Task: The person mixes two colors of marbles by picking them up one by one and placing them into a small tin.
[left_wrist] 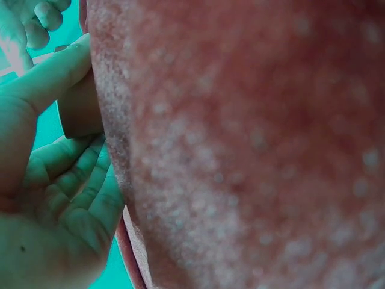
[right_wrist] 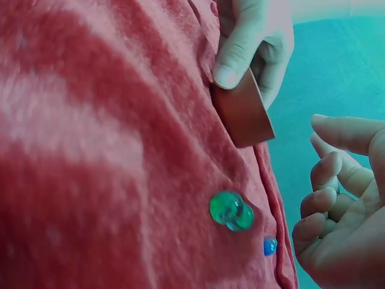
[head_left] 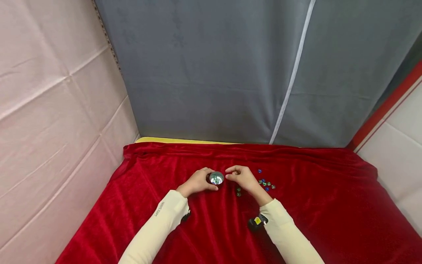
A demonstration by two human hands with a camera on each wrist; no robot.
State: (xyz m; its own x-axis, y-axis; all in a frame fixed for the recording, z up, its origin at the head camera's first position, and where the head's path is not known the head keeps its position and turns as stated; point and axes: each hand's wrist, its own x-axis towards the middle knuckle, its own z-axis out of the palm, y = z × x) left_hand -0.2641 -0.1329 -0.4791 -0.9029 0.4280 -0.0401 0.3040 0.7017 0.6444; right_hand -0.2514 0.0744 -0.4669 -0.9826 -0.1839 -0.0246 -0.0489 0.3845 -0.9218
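A small shiny metal cup [head_left: 216, 173] stands on the red cloth with green and blue glints inside. My left hand [head_left: 199, 181] holds it from the left, thumb on the near side and fingers round the far side. In the left wrist view the cup's wall [left_wrist: 81, 111] shows between thumb and fingers. Just right of the rim is my right hand [head_left: 243, 178], its fingers loosely bent. The right wrist view shows nothing between those fingers. Two green glass marbles [right_wrist: 227, 208] lie on the cloth close below the right hand in the head view.
Several green and blue marbles [head_left: 265, 184] lie scattered right of the right hand. Red velvet cloth [head_left: 313, 205] covers the table in folds, with a yellow edge [head_left: 184, 140] at the back. A grey curtain [head_left: 204, 73] hangs behind; pale walls flank both sides.
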